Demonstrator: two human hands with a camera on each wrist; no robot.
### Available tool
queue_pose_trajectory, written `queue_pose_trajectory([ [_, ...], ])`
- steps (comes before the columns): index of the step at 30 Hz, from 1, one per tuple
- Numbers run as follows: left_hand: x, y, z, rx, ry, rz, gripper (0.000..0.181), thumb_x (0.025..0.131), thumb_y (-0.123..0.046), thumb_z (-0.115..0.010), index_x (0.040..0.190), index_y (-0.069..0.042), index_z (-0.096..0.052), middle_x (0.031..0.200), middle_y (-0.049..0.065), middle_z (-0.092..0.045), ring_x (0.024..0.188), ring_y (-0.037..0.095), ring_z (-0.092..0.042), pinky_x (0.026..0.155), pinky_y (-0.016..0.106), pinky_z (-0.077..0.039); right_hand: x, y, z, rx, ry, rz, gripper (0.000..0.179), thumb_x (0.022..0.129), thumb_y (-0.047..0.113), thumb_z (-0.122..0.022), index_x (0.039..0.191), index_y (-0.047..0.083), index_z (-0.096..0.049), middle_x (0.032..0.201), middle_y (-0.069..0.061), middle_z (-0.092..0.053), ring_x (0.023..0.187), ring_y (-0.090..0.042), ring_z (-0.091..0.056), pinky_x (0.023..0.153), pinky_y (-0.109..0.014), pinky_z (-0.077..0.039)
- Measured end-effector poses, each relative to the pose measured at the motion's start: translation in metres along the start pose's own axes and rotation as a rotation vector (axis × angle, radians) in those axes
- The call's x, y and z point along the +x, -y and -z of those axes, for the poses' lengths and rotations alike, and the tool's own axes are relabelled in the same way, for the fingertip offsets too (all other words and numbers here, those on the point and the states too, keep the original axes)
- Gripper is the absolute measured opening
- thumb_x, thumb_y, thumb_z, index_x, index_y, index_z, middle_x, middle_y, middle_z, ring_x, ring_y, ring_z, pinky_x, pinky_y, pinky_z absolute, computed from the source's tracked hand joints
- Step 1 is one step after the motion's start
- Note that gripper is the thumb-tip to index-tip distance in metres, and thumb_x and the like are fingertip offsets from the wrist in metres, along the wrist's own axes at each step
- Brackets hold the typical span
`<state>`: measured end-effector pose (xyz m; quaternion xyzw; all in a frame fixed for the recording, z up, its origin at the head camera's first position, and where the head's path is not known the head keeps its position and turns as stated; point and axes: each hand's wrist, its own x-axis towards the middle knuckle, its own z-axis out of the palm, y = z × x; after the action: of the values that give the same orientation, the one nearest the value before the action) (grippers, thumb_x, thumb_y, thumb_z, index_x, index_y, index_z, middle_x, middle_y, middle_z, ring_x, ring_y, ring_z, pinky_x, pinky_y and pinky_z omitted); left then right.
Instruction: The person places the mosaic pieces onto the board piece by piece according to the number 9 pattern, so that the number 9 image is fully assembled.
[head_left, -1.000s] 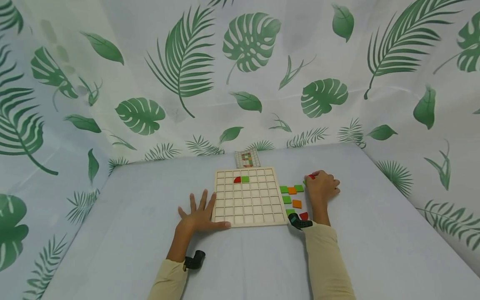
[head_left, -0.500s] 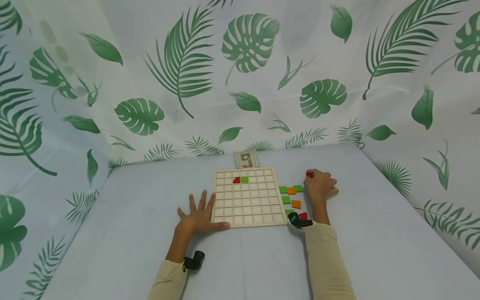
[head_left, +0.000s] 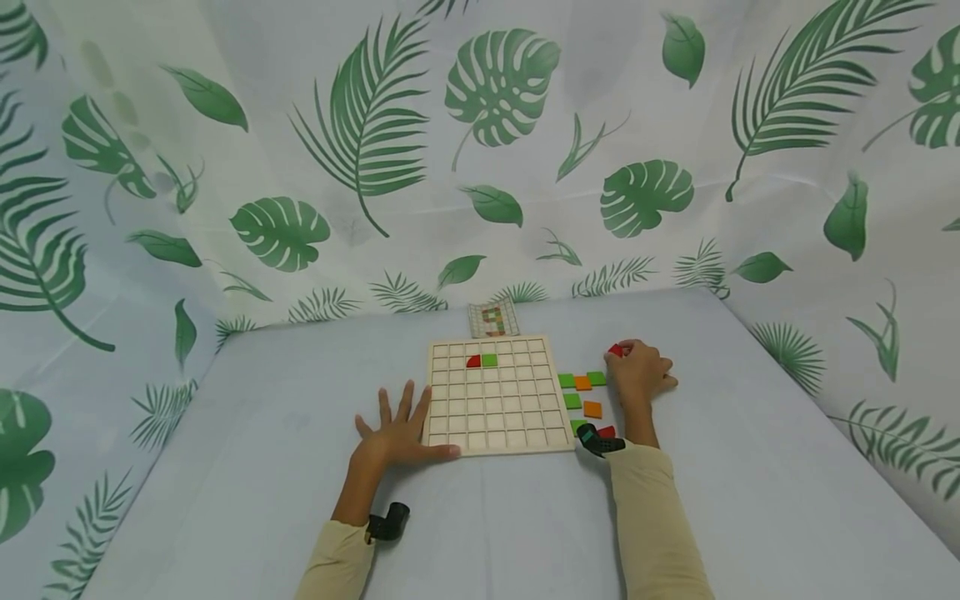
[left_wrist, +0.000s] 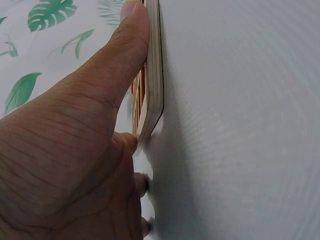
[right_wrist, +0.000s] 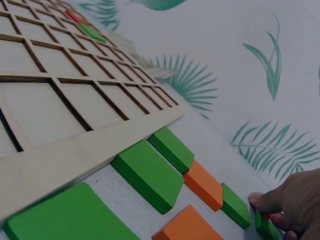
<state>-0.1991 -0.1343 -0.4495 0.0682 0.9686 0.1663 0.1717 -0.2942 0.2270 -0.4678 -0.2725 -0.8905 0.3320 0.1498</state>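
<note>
A wooden grid board [head_left: 498, 408] lies flat on the white table cover. My left hand [head_left: 397, 437] rests at its near left corner with fingers spread. In the left wrist view the thumb [left_wrist: 132, 40] lies along the board's side edge. Right of the board, my right hand [head_left: 641, 371] pinches a red tile [head_left: 615, 351] between thumb and fingers. A green tile [right_wrist: 265, 227] sits right at those fingertips in the right wrist view, where the fingers mostly hide the red one. A red quarter-round tile [head_left: 474, 361] and a green square tile [head_left: 490, 360] occupy grid cells near the far side.
Loose green tiles [head_left: 572, 401] and orange tiles [head_left: 592, 409] lie between the board and my right hand. Another red tile [head_left: 606, 432] is beside the right wrist camera [head_left: 596, 440]. A pattern card [head_left: 492, 318] stands behind the board, before a leaf-print backdrop [head_left: 420, 167].
At my right fingertips the red tile has shifted and turned slightly, and the green edge beside it no longer shows in the head view. My left hand and the board stay put.
</note>
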Motion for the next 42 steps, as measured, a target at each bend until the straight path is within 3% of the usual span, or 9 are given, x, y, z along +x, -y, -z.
queue_pose_trajectory([
  [18, 0.0015, 0.0018, 0.0000, 0.015, -0.003, 0.000, 0.113, 0.076, -0.075, -0.062, 0.159, -0.021, -0.009, 0.166, 0.012, 0.003, 0.148, 0.049, 0.012, 0.103, 0.082, -0.004, 0.0061, -0.0040, 0.0003, -0.132, 0.090, 0.112, 0.034, 0.094, 0.024, -0.063, 0.118, 0.000, -0.061, 0.119, -0.031, -0.055, 0.118, -0.048, -0.042, 0.091, -0.065, -0.028],
  [28, 0.0010, 0.0011, -0.0015, 0.007, -0.006, -0.001, 0.112, 0.076, -0.075, -0.062, 0.159, -0.021, -0.010, 0.166, 0.013, 0.002, 0.148, 0.049, 0.012, 0.103, 0.082, -0.004, 0.0031, -0.0019, 0.0036, -0.180, 0.100, 0.131, 0.033, 0.093, 0.021, -0.059, 0.113, -0.004, -0.062, 0.114, -0.028, -0.059, 0.112, -0.045, -0.046, 0.091, -0.066, -0.030],
  [42, 0.0018, 0.0020, -0.0024, 0.014, -0.004, 0.005, 0.113, 0.075, -0.076, -0.062, 0.159, -0.021, -0.010, 0.166, 0.012, 0.003, 0.148, 0.049, 0.012, 0.103, 0.082, -0.003, 0.0029, -0.0015, 0.0013, -0.163, 0.089, 0.121, 0.033, 0.091, 0.020, -0.059, 0.114, -0.004, -0.063, 0.115, -0.028, -0.060, 0.112, -0.045, -0.047, 0.092, -0.066, -0.029],
])
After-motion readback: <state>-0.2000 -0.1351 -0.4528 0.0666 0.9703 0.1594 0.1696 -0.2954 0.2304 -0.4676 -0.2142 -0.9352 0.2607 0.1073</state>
